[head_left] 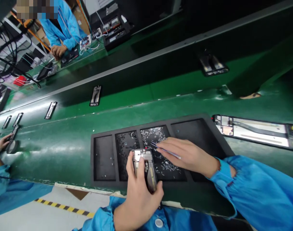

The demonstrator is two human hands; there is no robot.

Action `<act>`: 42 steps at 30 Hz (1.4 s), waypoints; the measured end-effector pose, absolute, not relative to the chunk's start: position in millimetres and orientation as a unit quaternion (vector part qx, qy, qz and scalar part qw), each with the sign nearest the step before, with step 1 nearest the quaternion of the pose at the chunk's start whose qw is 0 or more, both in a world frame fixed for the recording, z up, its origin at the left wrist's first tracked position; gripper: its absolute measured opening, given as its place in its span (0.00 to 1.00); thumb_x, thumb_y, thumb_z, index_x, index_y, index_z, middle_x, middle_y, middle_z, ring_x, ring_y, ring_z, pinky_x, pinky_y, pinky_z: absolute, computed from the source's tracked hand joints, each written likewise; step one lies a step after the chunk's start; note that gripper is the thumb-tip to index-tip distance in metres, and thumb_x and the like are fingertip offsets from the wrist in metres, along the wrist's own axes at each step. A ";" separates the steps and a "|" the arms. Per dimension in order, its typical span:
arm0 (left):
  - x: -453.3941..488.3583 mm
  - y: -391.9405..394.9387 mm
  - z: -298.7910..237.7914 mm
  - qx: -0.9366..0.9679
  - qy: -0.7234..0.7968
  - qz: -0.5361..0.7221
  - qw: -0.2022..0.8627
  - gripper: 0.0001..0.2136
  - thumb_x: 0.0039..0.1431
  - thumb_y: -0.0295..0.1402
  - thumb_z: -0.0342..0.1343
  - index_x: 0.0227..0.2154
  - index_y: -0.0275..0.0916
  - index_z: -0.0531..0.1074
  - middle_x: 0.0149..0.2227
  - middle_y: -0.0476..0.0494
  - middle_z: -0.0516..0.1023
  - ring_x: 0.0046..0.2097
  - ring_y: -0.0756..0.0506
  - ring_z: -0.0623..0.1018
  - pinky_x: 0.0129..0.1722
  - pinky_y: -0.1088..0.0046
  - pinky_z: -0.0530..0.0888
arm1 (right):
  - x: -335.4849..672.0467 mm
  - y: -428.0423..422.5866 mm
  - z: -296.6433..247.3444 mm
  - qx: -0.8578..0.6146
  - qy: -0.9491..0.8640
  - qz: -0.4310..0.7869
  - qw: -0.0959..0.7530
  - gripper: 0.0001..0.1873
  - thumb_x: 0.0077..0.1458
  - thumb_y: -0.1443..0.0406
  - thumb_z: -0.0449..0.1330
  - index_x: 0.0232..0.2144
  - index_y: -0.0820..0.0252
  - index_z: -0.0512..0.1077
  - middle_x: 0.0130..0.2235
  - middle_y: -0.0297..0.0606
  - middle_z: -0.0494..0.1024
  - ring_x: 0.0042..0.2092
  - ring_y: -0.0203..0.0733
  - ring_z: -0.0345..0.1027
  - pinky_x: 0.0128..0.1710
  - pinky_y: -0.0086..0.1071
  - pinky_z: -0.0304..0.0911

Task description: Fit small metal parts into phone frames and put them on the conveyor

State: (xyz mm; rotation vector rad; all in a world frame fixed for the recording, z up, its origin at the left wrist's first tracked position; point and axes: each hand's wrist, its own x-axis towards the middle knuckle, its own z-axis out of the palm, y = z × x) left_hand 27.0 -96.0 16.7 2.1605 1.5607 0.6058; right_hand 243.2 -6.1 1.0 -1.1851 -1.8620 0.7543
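My left hand (142, 189) is wrapped round an opened phone body (150, 176), its thumb on the right edge and fingers over the upper part. The phone lies over the front of a black foam tray (104, 133). In my right hand (185, 154) is a pair of thin metal tweezers (169, 153), pinched with the tips pointing left over a tray compartment. Small shiny parts (170, 168) are scattered in that compartment, under and beside the tweezers. Darker small bits (124, 141) lie in the compartment to its left.
Another opened phone body (259, 130) lies right of the tray. Along the line beyond are more phone bodies (95, 95), one (212, 65) at the far right. A co-worker's hand (4, 142) is at the left; another person's hands (58, 51) rest across the bench.
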 end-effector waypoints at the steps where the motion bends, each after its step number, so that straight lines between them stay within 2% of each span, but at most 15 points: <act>1: 24.8 -93.1 20.3 0.771 0.556 0.232 0.208 0.45 0.57 0.29 0.61 0.72 0.46 0.42 0.73 0.30 0.40 0.73 0.29 0.55 0.63 0.46 0.71 | 243.8 -8.4 -0.7 -0.440 -0.766 0.255 0.393 0.07 0.61 0.62 0.63 0.39 0.54 0.81 0.37 0.40 0.85 0.38 0.47 0.80 0.42 0.43 0.78; 3: 14.0 -79.9 32.6 0.766 0.551 0.250 0.216 0.45 0.56 0.29 0.62 0.72 0.47 0.43 0.73 0.31 0.42 0.73 0.31 0.56 0.64 0.49 0.70 | 244.4 -10.3 -2.7 -0.368 -0.835 0.129 0.389 0.08 0.62 0.67 0.62 0.42 0.57 0.80 0.38 0.41 0.86 0.39 0.47 0.80 0.40 0.41 0.79; 6: -9.6 -29.5 55.9 0.768 0.553 0.247 0.206 0.46 0.54 0.31 0.63 0.72 0.47 0.45 0.71 0.33 0.51 0.72 0.32 0.58 0.67 0.50 0.66 | 244.3 -9.1 -2.5 -0.289 -0.883 -0.024 0.370 0.10 0.64 0.73 0.58 0.46 0.65 0.77 0.40 0.45 0.85 0.40 0.46 0.80 0.38 0.38 0.79; 10: -18.9 93.2 67.6 0.779 0.541 0.257 0.187 0.45 0.51 0.32 0.65 0.70 0.42 0.49 0.66 0.34 0.61 0.67 0.35 0.66 0.68 0.54 0.64 | 244.0 -7.2 0.6 -0.274 -0.896 -0.072 0.340 0.10 0.64 0.75 0.57 0.46 0.70 0.75 0.40 0.46 0.84 0.41 0.45 0.79 0.39 0.37 0.79; 14: 13.1 209.9 42.0 0.772 0.557 0.253 0.171 0.42 0.49 0.26 0.63 0.67 0.41 0.54 0.64 0.34 0.64 0.65 0.35 0.67 0.67 0.55 0.64 | 244.4 -9.4 3.3 -0.256 -0.909 -0.095 0.315 0.11 0.64 0.77 0.55 0.46 0.71 0.74 0.41 0.49 0.85 0.42 0.46 0.80 0.40 0.38 0.79; 18: 50.5 270.8 5.0 0.766 0.566 0.251 0.173 0.40 0.50 0.24 0.62 0.66 0.38 0.55 0.63 0.29 0.62 0.64 0.34 0.68 0.65 0.56 0.66 | 245.5 -11.7 4.7 -0.247 -0.919 -0.098 0.292 0.12 0.64 0.76 0.55 0.47 0.70 0.74 0.41 0.48 0.85 0.42 0.46 0.80 0.40 0.38 0.80; 22: 70.9 295.7 -22.4 0.767 0.570 0.245 0.164 0.39 0.52 0.24 0.61 0.67 0.34 0.54 0.67 0.25 0.57 0.69 0.30 0.61 0.66 0.53 0.62 | 243.4 -10.4 9.3 -0.240 -0.927 -0.090 0.273 0.14 0.65 0.78 0.51 0.46 0.71 0.74 0.40 0.49 0.85 0.41 0.46 0.81 0.40 0.39 0.80; 25: 80.9 303.0 -35.4 0.770 0.571 0.239 0.153 0.37 0.55 0.25 0.60 0.67 0.32 0.53 0.69 0.25 0.54 0.72 0.29 0.53 0.69 0.49 0.56 | 239.2 -9.6 14.0 -0.237 -0.931 -0.090 0.264 0.14 0.65 0.78 0.49 0.45 0.73 0.74 0.39 0.49 0.85 0.40 0.47 0.81 0.39 0.39 0.80; 28: 90.2 303.7 -41.1 0.774 0.576 0.223 0.140 0.35 0.59 0.26 0.58 0.68 0.29 0.52 0.70 0.23 0.53 0.73 0.29 0.50 0.70 0.50 0.50 | 234.8 -11.2 16.6 -0.240 -0.935 -0.090 0.244 0.15 0.65 0.79 0.48 0.45 0.73 0.74 0.39 0.49 0.85 0.40 0.47 0.81 0.38 0.39 0.79; 30: 92.2 303.2 -39.5 0.778 0.578 0.207 0.133 0.35 0.60 0.30 0.59 0.68 0.28 0.53 0.69 0.24 0.55 0.73 0.31 0.50 0.71 0.53 0.48 | 232.5 -13.6 17.2 -0.248 -0.936 -0.093 0.232 0.15 0.65 0.79 0.48 0.45 0.73 0.74 0.39 0.50 0.85 0.40 0.48 0.81 0.37 0.40 0.79; 33: 78.8 304.6 -29.7 0.774 0.594 0.186 0.117 0.36 0.61 0.40 0.61 0.68 0.33 0.56 0.69 0.28 0.58 0.73 0.34 0.50 0.71 0.57 0.47 | 231.1 -17.8 17.3 -0.260 -0.933 -0.098 0.228 0.15 0.65 0.78 0.49 0.45 0.73 0.75 0.40 0.49 0.85 0.40 0.48 0.81 0.38 0.40 0.79; 35: 57.4 306.2 -21.7 0.748 0.632 0.178 0.098 0.37 0.62 0.44 0.60 0.69 0.35 0.54 0.69 0.28 0.57 0.73 0.32 0.49 0.71 0.53 0.46 | 231.7 -20.1 16.1 -0.267 -0.931 -0.101 0.227 0.15 0.65 0.78 0.49 0.45 0.72 0.75 0.41 0.49 0.85 0.41 0.47 0.81 0.41 0.40 0.79; 37: 30.5 306.3 -16.0 0.700 0.689 0.170 0.076 0.39 0.61 0.43 0.60 0.70 0.34 0.51 0.70 0.23 0.53 0.73 0.26 0.47 0.69 0.43 0.45 | 233.0 -21.7 12.5 -0.277 -0.928 -0.089 0.233 0.15 0.65 0.78 0.50 0.47 0.71 0.74 0.43 0.49 0.85 0.43 0.48 0.81 0.42 0.40 0.79; 39: 4.9 304.4 -13.4 0.650 0.741 0.158 0.063 0.40 0.60 0.40 0.60 0.69 0.29 0.50 0.68 0.17 0.54 0.71 0.21 0.50 0.65 0.35 0.49 | 233.5 -22.7 7.2 -0.297 -0.919 -0.048 0.255 0.14 0.65 0.77 0.52 0.49 0.70 0.73 0.44 0.49 0.85 0.44 0.47 0.81 0.44 0.40 0.79; 42: -20.4 300.3 -9.1 0.623 0.767 0.144 0.057 0.36 0.62 0.36 0.58 0.68 0.29 0.51 0.63 0.18 0.62 0.66 0.25 0.62 0.62 0.43 0.59 | 231.0 -24.4 3.2 -0.363 -0.870 0.031 0.332 0.15 0.64 0.74 0.58 0.52 0.65 0.73 0.42 0.44 0.85 0.41 0.44 0.82 0.43 0.37 0.80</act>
